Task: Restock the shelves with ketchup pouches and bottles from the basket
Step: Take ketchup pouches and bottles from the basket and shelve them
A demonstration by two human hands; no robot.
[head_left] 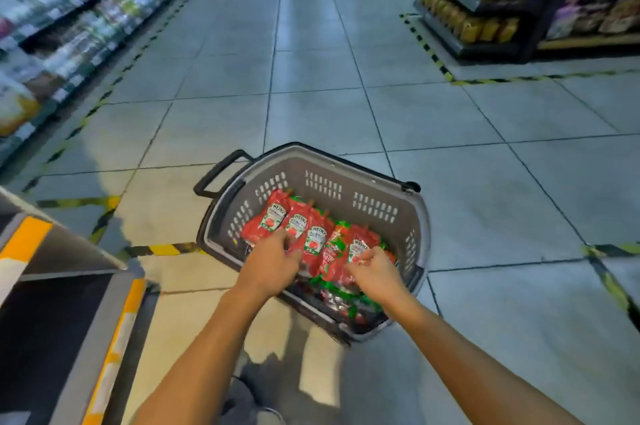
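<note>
Shelf on your left: a low shelf [86, 303] with yellow edge strips sits close by your left arm, and the part you see looks dark and bare.
Far shelves: blurry packs fill the long shelves [86, 9] up on the left side of the aisle.
Basket: the grey basket [346, 182] stands on the floor tiles right in front of you, with its black handle poking out to the left.
Pouches: the red ketchup pouches [313, 239] lie in a row inside the basket, with more packs under them.
Left hand: your left hand [273, 260] reaches in and its fingers curl onto a pouch, pinching it.
Right hand: your right hand [372, 267] has its fingers bent round the top of another pouch.
Step now: I think you are picking pouches up out of the basket.
Next move: you likely need to grip tight, lift both pouches free, and turn left to the low shelf.
Watch out: pouches are floppy and may slip.
</note>
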